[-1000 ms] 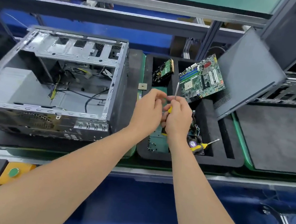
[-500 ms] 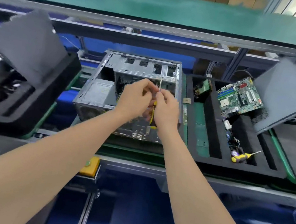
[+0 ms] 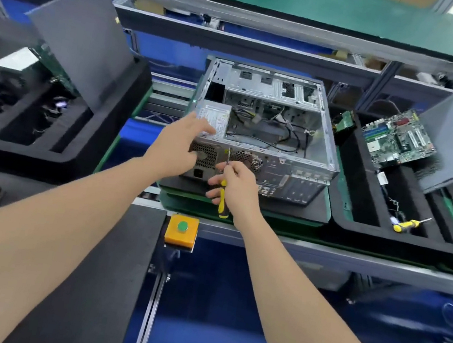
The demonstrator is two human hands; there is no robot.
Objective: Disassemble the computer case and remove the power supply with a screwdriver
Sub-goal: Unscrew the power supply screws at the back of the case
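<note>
The power supply (image 3: 216, 115) is sitting in the near-left corner of the open computer case (image 3: 269, 136). The left hand (image 3: 178, 143) is reaching over it, fingers straight and empty, while the right hand (image 3: 236, 186) is gripping the screwdriver (image 3: 223, 200). The supply is likely going to feel heavy and stiff, best lifted by its metal sides.

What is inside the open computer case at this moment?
A grey power supply in the left near corner, loose black cables across the floor, a metal drive cage at the far side. The left hand covers the supply's near edge.
</note>
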